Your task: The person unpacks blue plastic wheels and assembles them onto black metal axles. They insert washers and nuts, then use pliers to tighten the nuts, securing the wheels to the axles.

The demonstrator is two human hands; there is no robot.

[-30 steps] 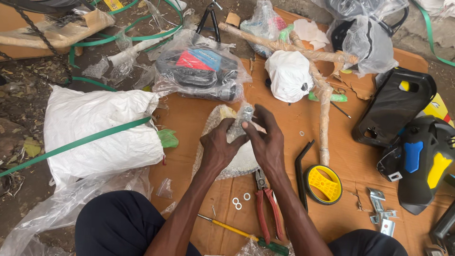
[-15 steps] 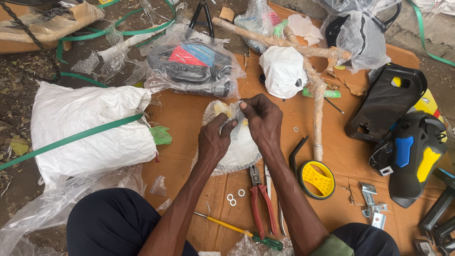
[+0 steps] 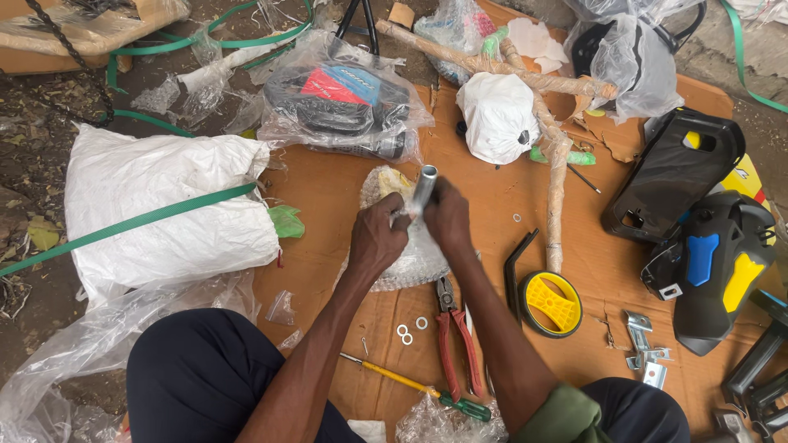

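My left hand [image 3: 377, 239] and my right hand [image 3: 447, 215] meet over a bundle of bubble wrap [image 3: 402, 262] on the cardboard sheet [image 3: 328, 197]. Together they grip a short silver metal tube [image 3: 423, 190] that sticks up out of the wrap, its open end pointing away from me. The left fingers pinch the tube's lower part and the right hand closes round it from the other side. Red-handled pliers [image 3: 456, 338] and a yellow-and-green screwdriver [image 3: 414, 387] lie just below the hands, beside small washers [image 3: 409, 330].
A white sack with a green strap [image 3: 164, 209] lies left. Plastic-wrapped parts [image 3: 341, 102], a paper-wrapped frame [image 3: 554, 164], a white bag [image 3: 497, 115], a yellow small wheel [image 3: 552, 303], black-blue-yellow plastic parts [image 3: 714, 262] and metal brackets [image 3: 644, 349] surround the hands. My knees [image 3: 197, 377] are at the bottom.
The silver tube has come further out of the bubble wrap and stands clear above my hands. The view has drifted slightly, the hands staying together over the bundle.
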